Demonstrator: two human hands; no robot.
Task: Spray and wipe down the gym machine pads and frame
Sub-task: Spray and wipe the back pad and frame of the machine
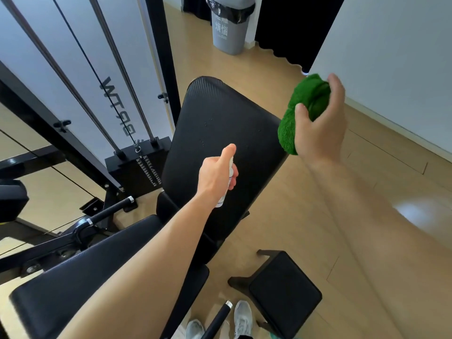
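**Spray aimed at the back pad, cloth held ready**

The left hand [217,172] has a closed grip round one small white spray bottle [225,195]. Its forefinger lies along the top, probably on the nozzle, which points at the upright back pad [220,113] just beyond it. A few fine specks on the pad's black cover look like droplets, so the spraying step seems to be under way.

The right hand [320,128] has its grip closed on one bunched green cloth [299,113]. It holds the cloth in the air to the right of the pad, apart from it. That likely keeps the cloth out of the mist but close enough to wipe next.

Two long pads show: the back pad, and the seat pad [80,270] under the left forearm at near left. Far left stands the black frame [49,123] with one weight stack [137,167]. On the floor at near right is one dark stool [283,287], with two grey shoes [242,316] beside it. One grey bin [228,28] stands far off.
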